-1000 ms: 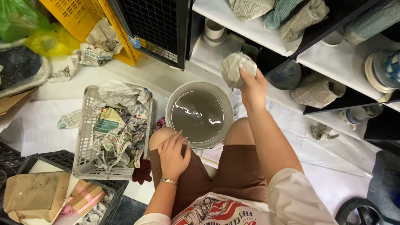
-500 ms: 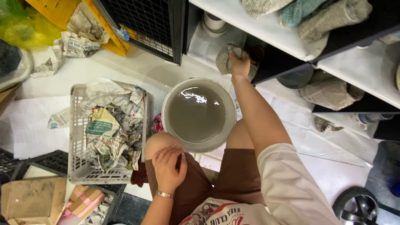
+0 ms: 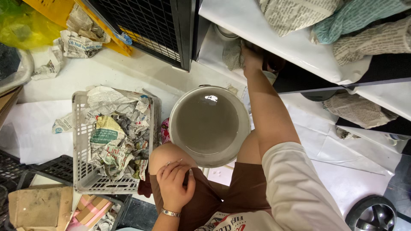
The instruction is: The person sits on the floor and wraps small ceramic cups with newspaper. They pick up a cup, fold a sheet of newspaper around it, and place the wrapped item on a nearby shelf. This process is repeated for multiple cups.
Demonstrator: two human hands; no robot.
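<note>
Landmark: bucket (image 3: 209, 125), round, pale, filled with grey liquid, standing on the white-covered floor between the person's knees. Right hand (image 3: 251, 57) is extended beyond the bucket's far rim into the low shelf (image 3: 274, 36) opening; its grip is clenched around a newspaper-wrapped bundle (image 3: 233, 54), which sits at the shelf mouth, just past the bucket's far rim, partly in shadow. Whether the bundle rests on the shelf floor cannot be told. Left hand (image 3: 174, 182) lies on the left thigh at the bucket's near side, fingers loosely curled, grasping nothing; a bracelet (image 3: 170, 212) circles the wrist. Left of the bucket, just beside it: a grey basket (image 3: 81, 141) heaped with crumpled newspaper (image 3: 115, 132). Beyond the bucket, to the left of the shelf opening: a black wire crate (image 3: 145, 25). On the shelf top, above and right of the bucket: more wrapped bundles (image 3: 299, 15).
</note>
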